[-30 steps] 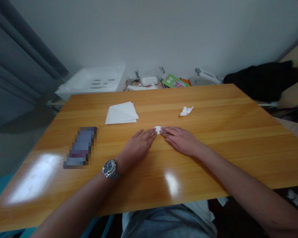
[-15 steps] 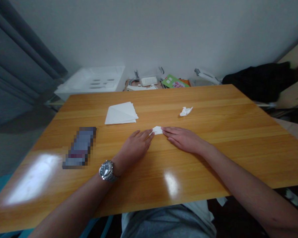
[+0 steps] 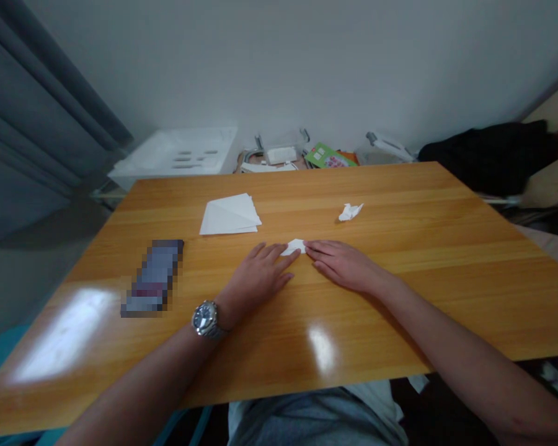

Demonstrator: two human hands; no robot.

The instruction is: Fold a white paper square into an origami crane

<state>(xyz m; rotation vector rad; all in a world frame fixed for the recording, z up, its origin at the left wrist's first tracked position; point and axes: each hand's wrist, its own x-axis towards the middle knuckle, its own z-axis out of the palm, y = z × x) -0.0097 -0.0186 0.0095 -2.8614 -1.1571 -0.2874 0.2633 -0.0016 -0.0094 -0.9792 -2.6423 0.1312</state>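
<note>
A small folded piece of white paper point(image 3: 296, 245) lies on the table between my two hands. My left hand point(image 3: 255, 275), with a metal watch at the wrist, is open and rests flat. Its fingers are stretched out, one fingertip on the paper's front edge and others at its left end. Coming in from the other side, my right hand point(image 3: 341, 263) lies flat with its fingers stretched out, the fingertips touching the paper's right end. Beyond it is a small folded white paper figure point(image 3: 350, 212). White paper sheets point(image 3: 230, 215) lie stacked further back on the left.
A blurred-out phone point(image 3: 154, 277) lies on the wooden table point(image 3: 400, 217) at the left. Behind the far edge are a white tray point(image 3: 177, 155), a green booklet point(image 3: 328, 156) and a dark cloth point(image 3: 483, 155). A grey curtain hangs at the left.
My left hand's fingers have shifted right over the paper, and one fingertip now presses further along its front edge. My right hand stays at the paper's right end. The view has moved slightly.
</note>
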